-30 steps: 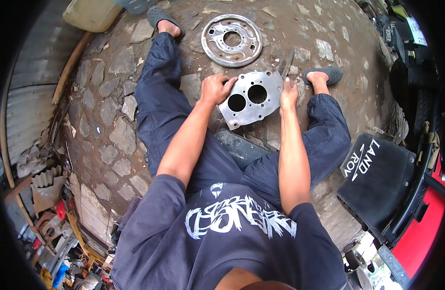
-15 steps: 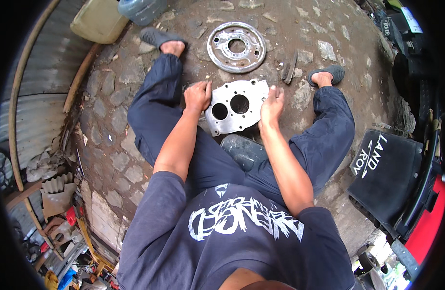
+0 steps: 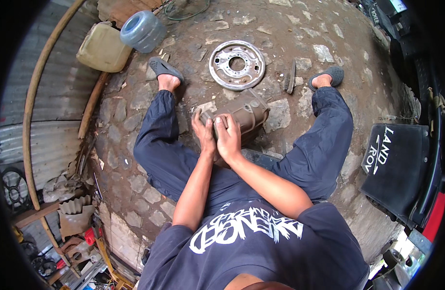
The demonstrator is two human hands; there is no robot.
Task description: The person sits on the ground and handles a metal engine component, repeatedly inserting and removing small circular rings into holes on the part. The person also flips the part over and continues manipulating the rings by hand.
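A brown, grimy metal gearbox housing (image 3: pixel 250 115) lies tilted between my legs, its ribbed side facing up. My left hand (image 3: pixel 204 131) and my right hand (image 3: pixel 228 137) are side by side at its near left end, thumbs up and close together. Both hands have their fingers curled against the rim of that end; the palms hide part of it. The pale machined face with its round holes is turned out of sight. Under the housing's near side shows part of a dark container (image 3: pixel 259 157).
Beyond the housing lies a round metal plate (image 3: pixel 222 79) with a central hole. A narrow wooden-handled brush (image 3: pixel 291 77) lies near my right foot. A yellowish jerrycan (image 3: pixel 104 48) and a blue water bottle (image 3: pixel 144 31) stand far left. A black mudflap (image 3: pixel 394 169) hangs right.
The housing has been tipped, so its flat holed face no longer shows and its brown side does. My right hand has moved left across it, beside my left hand.
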